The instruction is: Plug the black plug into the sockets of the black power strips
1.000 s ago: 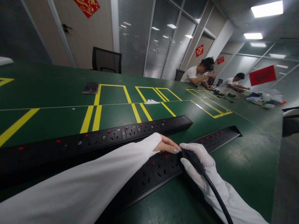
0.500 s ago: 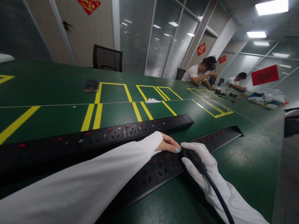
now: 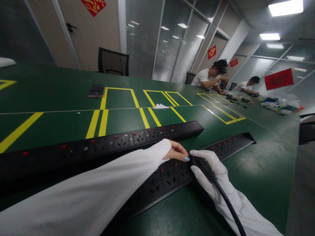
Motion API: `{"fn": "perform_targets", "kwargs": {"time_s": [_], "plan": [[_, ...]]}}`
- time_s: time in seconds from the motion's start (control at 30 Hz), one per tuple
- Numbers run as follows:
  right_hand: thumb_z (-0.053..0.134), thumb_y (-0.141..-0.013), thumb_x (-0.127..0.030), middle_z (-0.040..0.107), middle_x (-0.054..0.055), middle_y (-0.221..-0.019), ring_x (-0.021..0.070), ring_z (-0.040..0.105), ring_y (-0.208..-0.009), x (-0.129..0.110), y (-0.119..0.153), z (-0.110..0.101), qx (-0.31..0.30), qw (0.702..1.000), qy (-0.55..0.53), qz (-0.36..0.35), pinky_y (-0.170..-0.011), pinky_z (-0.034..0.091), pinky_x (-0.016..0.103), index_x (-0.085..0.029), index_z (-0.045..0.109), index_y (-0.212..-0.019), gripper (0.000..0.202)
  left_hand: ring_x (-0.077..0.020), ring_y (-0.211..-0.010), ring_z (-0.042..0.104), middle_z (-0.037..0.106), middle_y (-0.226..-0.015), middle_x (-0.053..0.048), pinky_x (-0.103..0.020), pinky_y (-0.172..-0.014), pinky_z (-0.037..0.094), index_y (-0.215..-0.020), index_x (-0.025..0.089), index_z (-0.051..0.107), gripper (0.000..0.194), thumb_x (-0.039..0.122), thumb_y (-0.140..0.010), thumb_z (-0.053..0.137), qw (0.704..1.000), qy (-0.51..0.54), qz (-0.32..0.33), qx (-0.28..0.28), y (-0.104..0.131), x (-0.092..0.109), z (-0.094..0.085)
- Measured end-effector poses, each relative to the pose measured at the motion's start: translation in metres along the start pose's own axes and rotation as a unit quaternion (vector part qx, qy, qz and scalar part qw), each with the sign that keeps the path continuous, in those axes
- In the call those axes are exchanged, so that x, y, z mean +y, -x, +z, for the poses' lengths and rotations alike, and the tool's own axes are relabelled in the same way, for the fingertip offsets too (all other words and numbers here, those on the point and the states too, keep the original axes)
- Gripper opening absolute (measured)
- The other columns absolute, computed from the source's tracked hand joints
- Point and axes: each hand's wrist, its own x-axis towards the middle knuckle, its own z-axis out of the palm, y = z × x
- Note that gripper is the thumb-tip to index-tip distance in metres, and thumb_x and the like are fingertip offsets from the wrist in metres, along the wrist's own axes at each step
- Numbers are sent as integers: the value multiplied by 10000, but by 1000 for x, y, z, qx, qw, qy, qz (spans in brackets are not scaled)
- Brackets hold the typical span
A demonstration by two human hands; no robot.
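Observation:
A long black power strip [image 3: 169, 177] with red indicator lights lies diagonally on the green table in front of me. My left hand [image 3: 177, 152], bare fingers out of a long white sleeve, presses together on the strip's far side, thumb close to the plug. In a white glove, my right hand [image 3: 209, 165] grips a black plug [image 3: 200, 164] against the strip's sockets. Its thick black cord [image 3: 228, 203] runs back along my right forearm. My hand and the plug body hide the plug's pins and the socket beneath.
Behind my left arm lies a second black power strip [image 3: 137, 135]. Yellow tape outlines [image 3: 119, 88] and a white paper scrap [image 3: 161, 106] are on the table [image 3: 268, 157]. At the far right, two people [image 3: 203, 78] work near bagged items [image 3: 280, 101].
Both hands keep their places at the plug and strip. Only a very slight shift of the view shows.

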Motion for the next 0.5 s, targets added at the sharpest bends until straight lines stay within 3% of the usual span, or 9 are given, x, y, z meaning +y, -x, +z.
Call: {"fn": "perform_targets", "kwargs": {"time_s": [0.3,0.5], "plan": [[528,-764,-319,596,32,-960,183,578,-886,2,1,2,5,1000,-5,3,-771,470,335,-256,577,-1054,301,-49,-452,427,567,-543,37,-179,-424,293,-684,132,617,406,443,-481,779,999,-34,8,23,3,4,2],[534,-766,-319,597,27,-961,173,575,-887,2,1,1,2,1000,-11,-1,-764,468,322,-255,579,-1060,304,-49,-452,395,557,-544,40,-190,-421,247,-700,137,632,419,446,-459,779,998,-55,14,19,1,4,1]]}}
